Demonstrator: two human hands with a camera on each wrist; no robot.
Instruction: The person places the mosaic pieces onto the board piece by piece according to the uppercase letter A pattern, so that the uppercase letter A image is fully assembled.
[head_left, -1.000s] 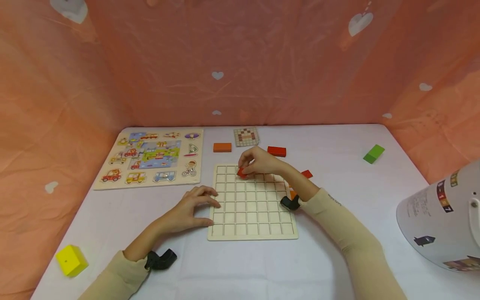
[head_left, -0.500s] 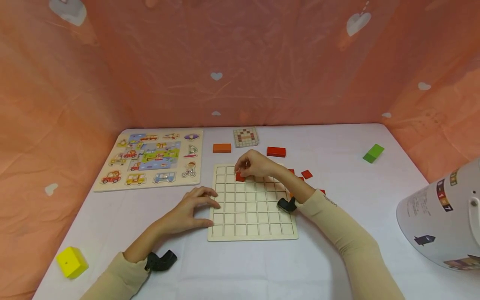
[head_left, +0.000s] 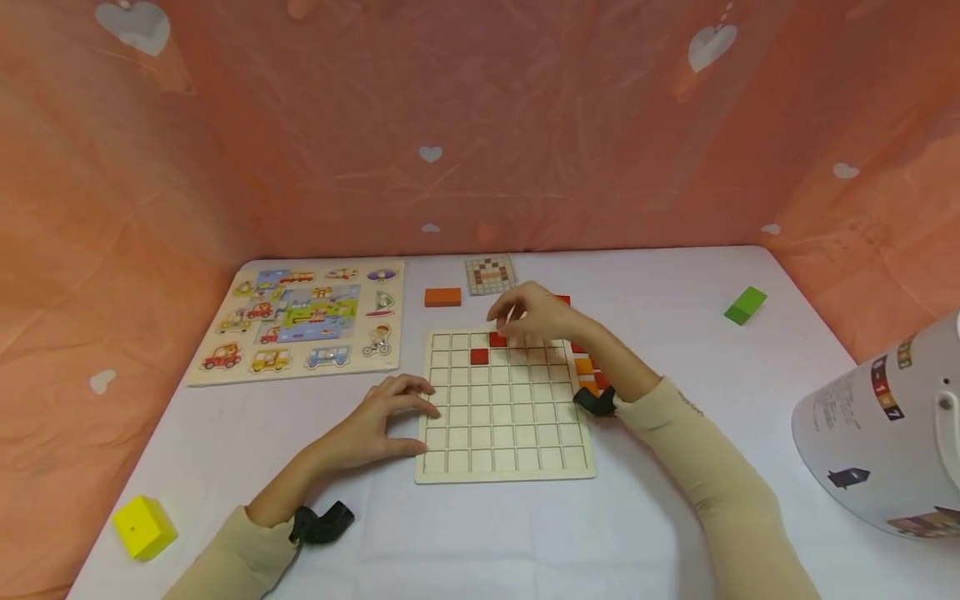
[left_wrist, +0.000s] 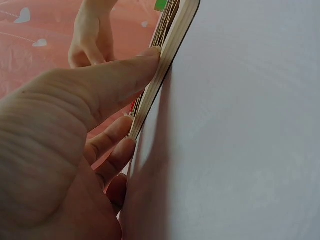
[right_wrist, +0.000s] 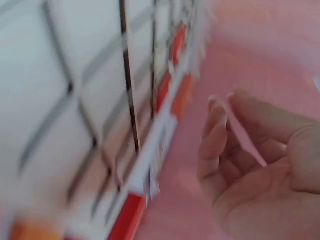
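A cream gridded wooden board point(head_left: 495, 437) lies on the table. Two red square tiles are on it: one tile point(head_left: 479, 357) in the second row, another point(head_left: 497, 339) in the top row. My right hand point(head_left: 543, 312) is raised over the board's far edge, fingers loosely bent. In the right wrist view that right hand point(right_wrist: 260, 165) holds nothing, with a gap between thumb and fingers. My left hand point(head_left: 371, 421) rests at the board's left edge; in the left wrist view its thumb point(left_wrist: 127, 75) touches the rim and its other fingers lie along it.
Loose orange and red tiles point(head_left: 584, 367) lie right of the board, partly hidden by my right arm. Beyond it are a pattern card point(head_left: 491, 275), an orange block point(head_left: 443, 297) and a red block point(head_left: 562, 299). A vehicle puzzle point(head_left: 300, 321), yellow block point(head_left: 144, 527), green block point(head_left: 746, 306) and white bucket point(head_left: 847, 442) stand around.
My right hand has released the red tile, now flat in the second row, and moved up and right. The top-row tile, hidden before, now shows. My left hand stays put.
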